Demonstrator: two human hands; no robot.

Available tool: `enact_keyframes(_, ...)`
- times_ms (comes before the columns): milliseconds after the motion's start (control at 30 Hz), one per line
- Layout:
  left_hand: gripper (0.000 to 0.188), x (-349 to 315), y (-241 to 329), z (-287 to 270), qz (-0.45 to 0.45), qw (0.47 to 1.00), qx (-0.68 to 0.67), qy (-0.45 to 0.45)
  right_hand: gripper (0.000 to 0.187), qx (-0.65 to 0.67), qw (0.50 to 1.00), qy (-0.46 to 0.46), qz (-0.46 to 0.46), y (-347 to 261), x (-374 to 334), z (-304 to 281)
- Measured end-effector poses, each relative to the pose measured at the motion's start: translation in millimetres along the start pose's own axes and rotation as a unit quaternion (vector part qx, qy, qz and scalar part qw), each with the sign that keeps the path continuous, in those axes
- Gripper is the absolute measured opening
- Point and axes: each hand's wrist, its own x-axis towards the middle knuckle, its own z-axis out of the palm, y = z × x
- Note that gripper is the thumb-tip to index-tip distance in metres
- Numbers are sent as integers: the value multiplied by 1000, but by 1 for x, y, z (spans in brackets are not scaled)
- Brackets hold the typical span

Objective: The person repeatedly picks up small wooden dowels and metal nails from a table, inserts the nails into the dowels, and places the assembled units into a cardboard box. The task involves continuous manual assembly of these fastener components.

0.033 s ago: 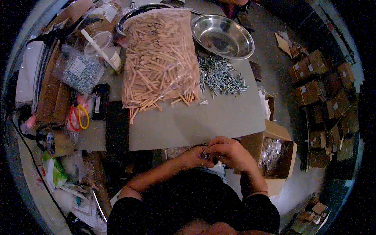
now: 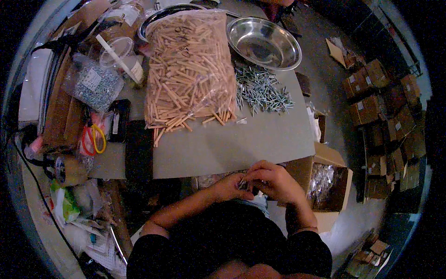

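Note:
Just off the table's front edge, above my lap, my two hands meet with their fingers bent together. My left hand is closed around something small and partly shiny, mostly hidden by the fingers. From the right, my right hand pinches at the same spot, its fingertips touching the left hand's. Beyond them on the table lies a large clear bag of wooden dowels, some spilling from its near end. A loose heap of metal screws or bolts lies to the right of the bag.
A steel bowl stands behind the metal heap. Left are a bag of small metal hardware, a clear tub and red and yellow-handled tools. An open carton stands right of the table; stacked cartons stand farther right.
My fingers have shifted very slightly at the meeting point, the right hand a little upward. Things on the table have not moved.

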Motion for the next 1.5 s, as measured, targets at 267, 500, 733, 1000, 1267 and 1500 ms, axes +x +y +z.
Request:
enact_keyframes(267, 50, -18, 28, 11, 99, 994, -29, 30, 19, -151, 978, -1, -143, -3, -8, 5)
enact_keyframes(500, 30, -35, 44, 13, 187, 919, 231, 260, 14, -109, 976, 127, -139, 4, -14, 7)
enact_keyframes(733, 10, -33, 50, 17, 237, 867, 326, 294, 16, -33, 992, 117, -20, -6, -11, 14)
enact_keyframes(1000, 9, -24, 50, 24, 228, 890, 284, 275, 17, -56, 977, 152, -136, 12, -25, 9)
enact_keyframes(1267, 20, -3, -42, -5, -49, 869, 485, 84, 22, -234, 857, 371, 270, 87, -141, -38)
enact_keyframes(1500, 29, 45, -104, -23, -1, 910, 364, 198, 23, -230, 812, 473, 254, 115, -145, -33)
